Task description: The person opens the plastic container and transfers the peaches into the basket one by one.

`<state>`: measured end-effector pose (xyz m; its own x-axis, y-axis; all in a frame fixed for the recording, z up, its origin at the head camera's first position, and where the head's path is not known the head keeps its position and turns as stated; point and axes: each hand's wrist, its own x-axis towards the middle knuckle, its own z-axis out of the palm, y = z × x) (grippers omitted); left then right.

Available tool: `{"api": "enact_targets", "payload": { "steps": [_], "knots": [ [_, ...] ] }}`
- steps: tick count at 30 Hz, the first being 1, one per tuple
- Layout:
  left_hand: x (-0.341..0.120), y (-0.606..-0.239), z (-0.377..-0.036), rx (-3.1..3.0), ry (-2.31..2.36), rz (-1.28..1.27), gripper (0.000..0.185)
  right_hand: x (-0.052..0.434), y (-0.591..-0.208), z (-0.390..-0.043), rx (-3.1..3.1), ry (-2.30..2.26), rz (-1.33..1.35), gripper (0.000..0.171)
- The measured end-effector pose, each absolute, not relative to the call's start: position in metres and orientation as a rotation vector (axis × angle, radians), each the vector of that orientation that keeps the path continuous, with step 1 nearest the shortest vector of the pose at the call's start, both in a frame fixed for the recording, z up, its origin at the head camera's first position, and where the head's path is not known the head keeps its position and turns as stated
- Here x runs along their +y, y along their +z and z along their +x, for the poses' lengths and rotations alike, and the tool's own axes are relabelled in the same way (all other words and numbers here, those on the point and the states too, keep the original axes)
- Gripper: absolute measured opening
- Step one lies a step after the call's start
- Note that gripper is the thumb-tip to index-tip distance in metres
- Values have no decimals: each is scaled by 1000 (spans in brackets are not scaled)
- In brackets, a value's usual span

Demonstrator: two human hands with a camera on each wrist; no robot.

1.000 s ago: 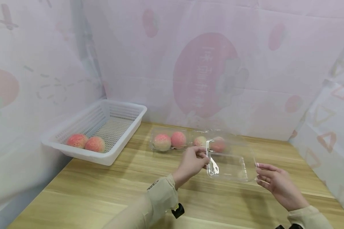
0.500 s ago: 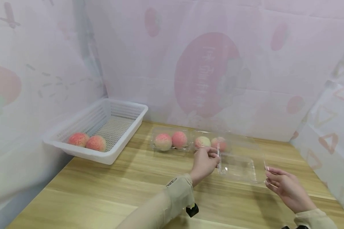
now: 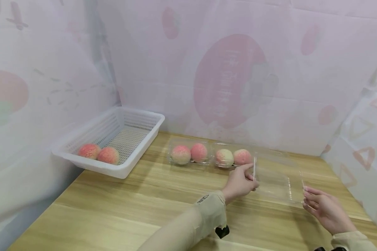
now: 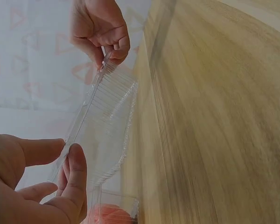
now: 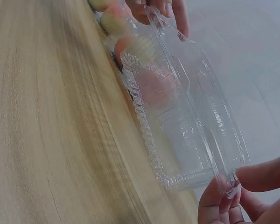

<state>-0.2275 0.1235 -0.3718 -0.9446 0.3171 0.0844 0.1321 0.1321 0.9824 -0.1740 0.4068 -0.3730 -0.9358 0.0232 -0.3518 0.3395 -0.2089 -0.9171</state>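
Note:
A clear plastic fruit box [image 3: 274, 184] is held above the table, with no fruit visible inside. My left hand [image 3: 239, 183] pinches its left edge between thumb and fingers; in the left wrist view the thumb [image 4: 44, 151] lies against the rim. At the opposite end, my right hand [image 3: 326, 211] pinches the rim, as the right wrist view shows with the box [image 5: 186, 116] tilted. Behind my left hand stands a clear box holding two peaches [image 3: 224, 158]. Left of it, another clear box holds two more peaches [image 3: 180, 154].
A white plastic basket [image 3: 144, 148] with slotted walls stands at the left, with two peaches [image 3: 108, 155] in its near end. The wooden table [image 3: 128, 212] meets printed cloth walls [image 3: 163, 69] at the back and sides.
Both hands have shifted to the right with the clear box, uncovering the peaches in the right-hand box at the back. The head view has turned slightly left.

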Motion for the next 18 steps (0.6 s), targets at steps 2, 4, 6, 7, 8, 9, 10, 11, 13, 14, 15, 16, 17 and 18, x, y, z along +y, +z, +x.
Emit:
{"api": "enact_targets", "payload": {
  "steps": [2,4,6,7,8,9,10,11,13,14,15,16,17,18],
  "knots": [
    [129,-372,-227,2257,1922,446,66,411,-375,-175,1810,-2258,462,23],
    [135,-372,-226,2267,1917,434,66,416,-377,-176,1794,-2263,480,24],
    [140,-371,-226,2272,1906,430,66,420,-378,-176,1795,-2262,494,25],
    [143,-370,-226,2269,1904,428,67,423,-379,-177,1794,-2260,501,26],
    [146,-370,-226,2264,1902,429,67,425,-379,-177,1793,-2259,512,27],
    [149,-369,-226,2259,1898,431,67,428,-379,-177,1787,-2259,520,28],
    [151,-369,-226,2258,1894,434,67,430,-379,-177,1782,-2262,534,29],
    [154,-369,-226,2264,1886,433,66,432,-379,-177,1780,-2262,547,30],
    [158,-370,-226,2283,1876,433,66,434,-379,-177,1770,-2269,575,31],
    [160,-371,-226,2292,1878,429,66,435,-379,-177,1766,-2274,588,32],
    [161,-373,-226,2300,1887,417,65,435,-379,-177,1759,-2279,600,32],
    [162,-374,-226,2311,1894,400,64,435,-380,-177,1756,-2279,614,32],
    [163,-376,-226,2322,1904,382,61,435,-379,-177,1752,-2279,623,33],
    [164,-377,-227,2321,1927,363,59,435,-379,-177,1746,-2279,631,33]
  ]
}}
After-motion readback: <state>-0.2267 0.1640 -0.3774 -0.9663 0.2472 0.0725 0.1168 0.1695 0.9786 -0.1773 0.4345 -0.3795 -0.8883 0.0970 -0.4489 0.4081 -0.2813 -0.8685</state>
